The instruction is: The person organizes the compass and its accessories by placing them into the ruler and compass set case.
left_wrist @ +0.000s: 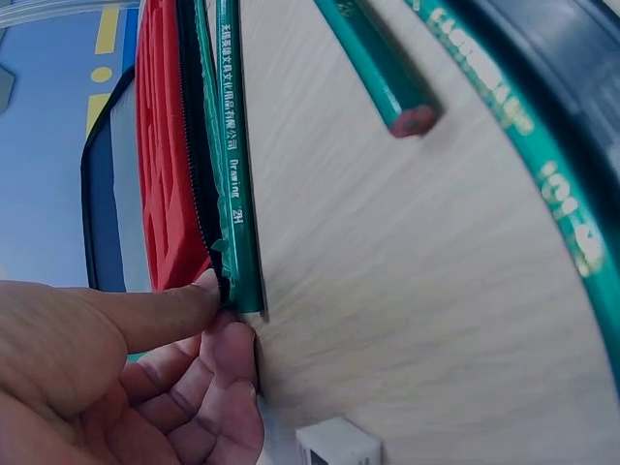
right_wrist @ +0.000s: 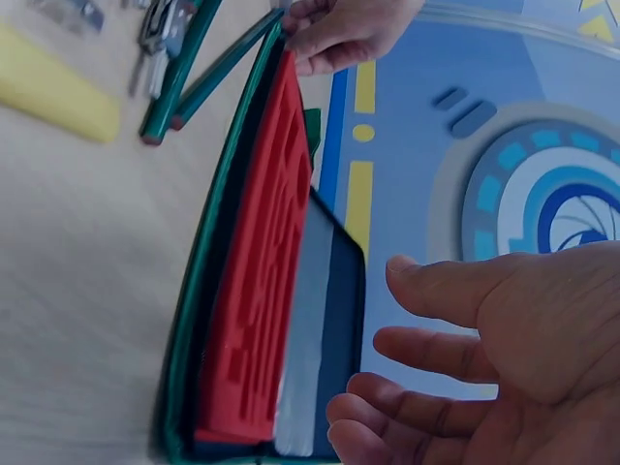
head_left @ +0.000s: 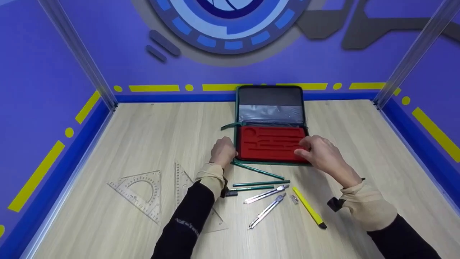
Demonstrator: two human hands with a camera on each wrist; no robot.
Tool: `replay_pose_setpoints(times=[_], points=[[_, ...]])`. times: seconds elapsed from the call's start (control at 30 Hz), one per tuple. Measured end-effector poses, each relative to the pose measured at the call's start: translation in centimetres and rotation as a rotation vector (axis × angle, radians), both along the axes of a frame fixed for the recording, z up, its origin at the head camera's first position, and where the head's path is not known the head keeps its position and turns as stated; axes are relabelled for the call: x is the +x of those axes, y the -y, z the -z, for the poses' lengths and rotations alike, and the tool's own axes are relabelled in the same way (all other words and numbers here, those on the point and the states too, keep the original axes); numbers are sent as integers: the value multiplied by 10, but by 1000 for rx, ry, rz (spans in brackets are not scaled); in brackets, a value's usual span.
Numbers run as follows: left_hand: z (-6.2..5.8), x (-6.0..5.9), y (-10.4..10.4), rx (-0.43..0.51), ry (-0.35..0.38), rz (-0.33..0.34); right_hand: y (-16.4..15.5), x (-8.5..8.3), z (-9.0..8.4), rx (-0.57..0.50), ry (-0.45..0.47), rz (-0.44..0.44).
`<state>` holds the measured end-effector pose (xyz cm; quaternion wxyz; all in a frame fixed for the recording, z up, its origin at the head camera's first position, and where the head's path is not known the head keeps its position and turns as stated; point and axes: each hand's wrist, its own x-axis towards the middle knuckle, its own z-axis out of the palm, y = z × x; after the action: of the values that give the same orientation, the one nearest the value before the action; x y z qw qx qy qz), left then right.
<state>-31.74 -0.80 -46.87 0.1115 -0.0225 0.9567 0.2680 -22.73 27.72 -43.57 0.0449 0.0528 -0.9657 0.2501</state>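
An open green zip case point(head_left: 270, 162) lies on the wooden table, its red foam insert point(head_left: 269, 144) bare and its lid point(head_left: 269, 100) leaning on the back wall. My left hand point(head_left: 222, 151) is at the case's front left corner. In the left wrist view its thumb point(left_wrist: 145, 315) and curled fingers pinch the end of a green pencil point(left_wrist: 232, 165) lying along the case's edge. My right hand point(head_left: 320, 153) hovers at the front right corner, fingers point(right_wrist: 436, 349) loosely spread and holding nothing.
Two more green pencils point(head_left: 260, 183), two metal compasses point(head_left: 266, 202), a yellow stick point(head_left: 309, 208) and a small sharpener point(head_left: 294, 199) lie in front of the case. Two clear set squares point(head_left: 140, 190) lie to the left. Purple walls enclose the table.
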Motion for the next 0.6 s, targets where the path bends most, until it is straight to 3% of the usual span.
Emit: replay_pose_setpoints(times=[0.3,0.6], points=[[-3,-4,3,4,-10,7,19,1,-4,18,-1,-100],[0,-2,3,10,2,23,39,2,13,109,42,-245]])
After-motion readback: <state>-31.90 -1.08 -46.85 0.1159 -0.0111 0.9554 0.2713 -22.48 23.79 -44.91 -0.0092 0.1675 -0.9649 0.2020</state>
